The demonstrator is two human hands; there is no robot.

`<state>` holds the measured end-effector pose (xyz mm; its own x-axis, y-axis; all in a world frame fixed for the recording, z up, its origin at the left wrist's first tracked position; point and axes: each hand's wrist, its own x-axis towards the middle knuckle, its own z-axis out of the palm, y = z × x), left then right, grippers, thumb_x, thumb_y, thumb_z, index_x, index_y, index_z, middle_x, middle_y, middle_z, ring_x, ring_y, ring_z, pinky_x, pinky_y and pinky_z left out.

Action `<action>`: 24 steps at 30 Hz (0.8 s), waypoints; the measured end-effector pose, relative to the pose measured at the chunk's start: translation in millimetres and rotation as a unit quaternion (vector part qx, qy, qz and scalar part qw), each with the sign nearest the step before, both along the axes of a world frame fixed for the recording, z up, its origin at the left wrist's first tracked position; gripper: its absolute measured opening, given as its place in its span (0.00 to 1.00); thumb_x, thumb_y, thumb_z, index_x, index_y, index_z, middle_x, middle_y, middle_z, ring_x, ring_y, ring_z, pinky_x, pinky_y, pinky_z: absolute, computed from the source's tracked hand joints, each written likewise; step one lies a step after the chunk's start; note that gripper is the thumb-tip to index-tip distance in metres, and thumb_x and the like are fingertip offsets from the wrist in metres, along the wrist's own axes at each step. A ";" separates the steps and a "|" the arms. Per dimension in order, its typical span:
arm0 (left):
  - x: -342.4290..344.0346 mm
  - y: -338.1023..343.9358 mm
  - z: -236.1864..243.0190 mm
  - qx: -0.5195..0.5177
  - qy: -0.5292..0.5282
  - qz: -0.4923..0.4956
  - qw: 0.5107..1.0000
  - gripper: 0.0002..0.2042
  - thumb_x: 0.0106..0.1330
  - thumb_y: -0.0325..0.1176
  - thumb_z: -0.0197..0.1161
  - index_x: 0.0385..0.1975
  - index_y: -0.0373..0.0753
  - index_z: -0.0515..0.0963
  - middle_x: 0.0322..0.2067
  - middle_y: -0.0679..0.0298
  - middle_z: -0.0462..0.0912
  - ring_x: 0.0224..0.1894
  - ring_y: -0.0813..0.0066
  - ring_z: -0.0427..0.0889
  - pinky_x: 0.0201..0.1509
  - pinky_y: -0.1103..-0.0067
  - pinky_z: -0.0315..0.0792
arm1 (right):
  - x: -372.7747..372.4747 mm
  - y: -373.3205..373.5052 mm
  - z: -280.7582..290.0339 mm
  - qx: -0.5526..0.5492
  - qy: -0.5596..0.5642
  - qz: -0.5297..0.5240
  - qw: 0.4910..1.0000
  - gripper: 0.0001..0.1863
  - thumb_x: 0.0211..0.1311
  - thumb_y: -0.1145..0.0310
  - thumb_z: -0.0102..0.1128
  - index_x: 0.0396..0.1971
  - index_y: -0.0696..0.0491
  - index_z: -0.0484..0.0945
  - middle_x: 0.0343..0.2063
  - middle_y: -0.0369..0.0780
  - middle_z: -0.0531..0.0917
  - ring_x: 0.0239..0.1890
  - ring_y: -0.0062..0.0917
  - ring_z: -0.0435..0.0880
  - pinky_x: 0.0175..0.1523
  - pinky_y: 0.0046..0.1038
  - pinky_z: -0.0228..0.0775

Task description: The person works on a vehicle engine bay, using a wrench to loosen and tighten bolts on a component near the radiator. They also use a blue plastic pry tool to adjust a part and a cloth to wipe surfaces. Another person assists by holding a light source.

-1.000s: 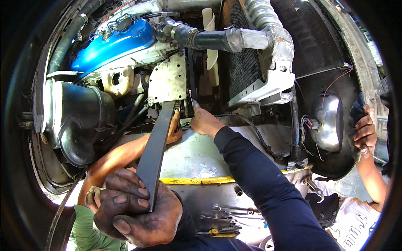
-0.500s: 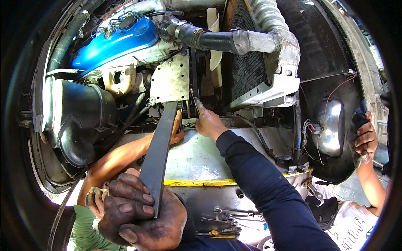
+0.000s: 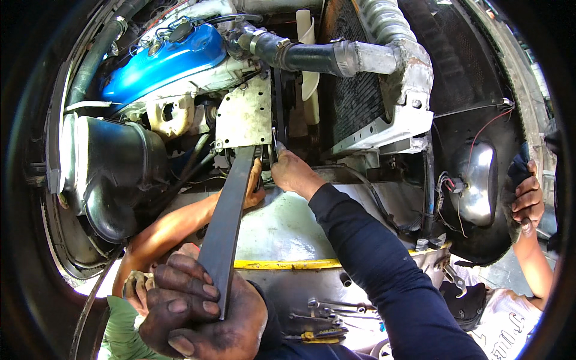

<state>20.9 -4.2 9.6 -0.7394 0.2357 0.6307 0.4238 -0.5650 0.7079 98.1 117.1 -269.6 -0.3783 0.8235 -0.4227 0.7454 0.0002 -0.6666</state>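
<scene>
My left hand [image 3: 198, 306] grips the lower end of a long flat dark steel bar [image 3: 227, 222], which runs up to a pale drilled plate [image 3: 243, 111] beside the engine with the blue cover [image 3: 162, 63]. My right hand [image 3: 294, 171] is closed on a slim metal tool [image 3: 275, 141] just right of the plate, its far end partly hidden among dark parts. A co-worker's hand [image 3: 253, 189] reaches in behind the bar from the left.
A radiator [image 3: 354, 102] with silver pipework and hose stands right. A black air housing [image 3: 123, 177] is left. Wrenches and pliers [image 3: 321, 318] lie below the yellow-edged bumper [image 3: 288, 264]. Another person's hand [image 3: 527, 201] holds the right rim; a green-clad person [image 3: 120, 330] is lower left.
My right hand rose slightly, then shifted a little left and down with the tool. The bar's near end sits slightly lower and right than a second ago, still in my left hand.
</scene>
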 end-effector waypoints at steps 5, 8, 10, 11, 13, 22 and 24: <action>1.2 -1.6 0.7 0.012 -0.050 -0.019 0.999 0.11 0.65 0.40 0.52 0.23 0.44 0.65 0.16 0.71 0.58 0.20 0.77 0.60 0.29 0.77 0.57 | -0.2 18.9 11.9 -0.095 0.147 -0.015 0.984 0.13 0.54 0.67 0.64 0.34 0.61 0.85 0.33 0.54 0.87 0.40 0.40 0.87 0.49 0.37 0.80; 1.5 0.0 0.8 0.001 -0.007 0.004 1.000 0.10 0.64 0.39 0.52 0.24 0.43 0.66 0.16 0.71 0.58 0.21 0.77 0.60 0.30 0.77 0.57 | 4.5 15.7 44.9 -0.152 0.102 -0.038 0.982 0.20 0.57 0.69 0.58 0.48 0.64 0.80 0.41 0.59 0.84 0.46 0.45 0.86 0.53 0.38 0.79; 1.9 1.1 1.0 0.009 -0.017 0.000 1.000 0.10 0.64 0.39 0.51 0.24 0.43 0.66 0.16 0.71 0.58 0.21 0.76 0.60 0.30 0.77 0.57 | 10.1 7.4 60.2 -0.060 0.007 0.010 0.998 0.30 0.61 0.72 0.51 0.64 0.66 0.69 0.52 0.65 0.80 0.55 0.51 0.82 0.60 0.38 0.75; 1.9 1.7 0.8 0.015 -0.023 -0.001 1.000 0.09 0.64 0.39 0.51 0.24 0.43 0.66 0.16 0.71 0.58 0.21 0.76 0.60 0.30 0.77 0.57 | 13.7 3.4 64.1 -0.071 0.011 -0.030 0.997 0.33 0.61 0.73 0.49 0.69 0.66 0.65 0.55 0.66 0.78 0.58 0.53 0.81 0.62 0.38 0.74; 3.0 0.9 1.0 0.000 -0.025 0.013 1.000 0.09 0.63 0.39 0.52 0.23 0.44 0.64 0.17 0.71 0.57 0.22 0.76 0.59 0.30 0.76 0.57 | 15.2 -3.7 64.6 -0.057 0.006 -0.014 0.998 0.36 0.62 0.72 0.50 0.72 0.66 0.59 0.55 0.66 0.78 0.59 0.53 0.80 0.64 0.39 0.71; -2.7 -6.2 0.9 0.006 -0.014 -0.063 0.998 0.13 0.67 0.41 0.52 0.22 0.44 0.63 0.19 0.69 0.58 0.22 0.77 0.60 0.30 0.76 0.57 | 2.9 10.5 52.0 -0.280 0.231 -0.196 0.911 0.10 0.61 0.72 0.49 0.29 0.63 0.77 0.27 0.47 0.77 0.25 0.32 0.76 0.28 0.38 0.63; -0.2 -5.1 -0.2 -0.011 -0.015 -0.018 1.000 0.13 0.67 0.41 0.52 0.22 0.44 0.63 0.19 0.69 0.59 0.22 0.77 0.61 0.30 0.76 0.57 | 3.8 11.8 55.5 -0.330 0.315 -0.229 0.860 0.09 0.62 0.72 0.50 0.31 0.61 0.77 0.25 0.45 0.79 0.24 0.34 0.78 0.23 0.42 0.65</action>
